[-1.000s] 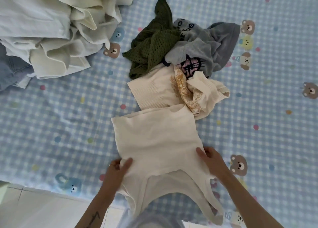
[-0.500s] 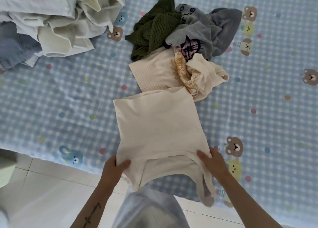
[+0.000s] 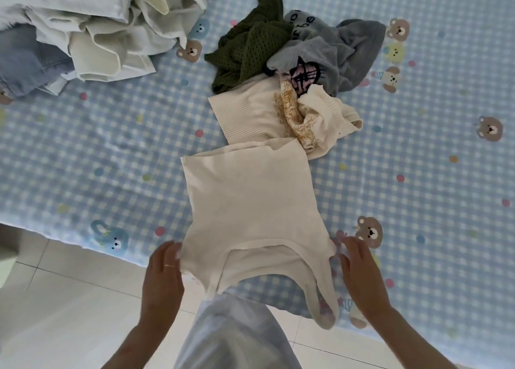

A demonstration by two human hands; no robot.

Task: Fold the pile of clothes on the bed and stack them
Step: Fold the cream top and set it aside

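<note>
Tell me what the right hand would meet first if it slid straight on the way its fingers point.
The right hand points up the bed and a little leftward, so it would likely brush the right edge of the cream tank top first. Farther on lies the crumpled cream garment. Height above the blanket is unclear.

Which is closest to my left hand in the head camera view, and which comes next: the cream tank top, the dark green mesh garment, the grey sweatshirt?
1. The cream tank top: right at the left hand, its edge by the fingertips, near the bed's edge.
2. The dark green mesh garment: farther up the bed, on the pile's left side.
3. The grey sweatshirt: farthest, on the pile's right side.
</note>
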